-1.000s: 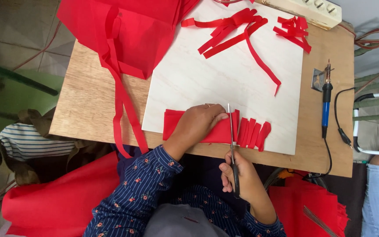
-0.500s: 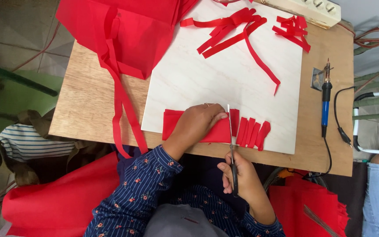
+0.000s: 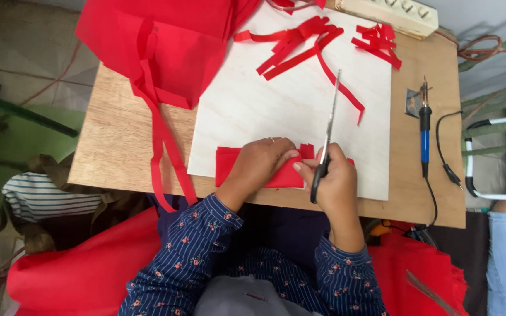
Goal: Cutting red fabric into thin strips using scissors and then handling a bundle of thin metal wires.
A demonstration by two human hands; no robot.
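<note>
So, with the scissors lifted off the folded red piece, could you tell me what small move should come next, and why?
Probably lower the scissors back to the folded red fabric: the right hand holds them pointing away across the board, while the left hand pins the piece flat.

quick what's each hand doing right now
Left hand: pressed flat on the folded red fabric piece, not gripping it.
Right hand: closed on the long steel black-handled scissors.
</note>
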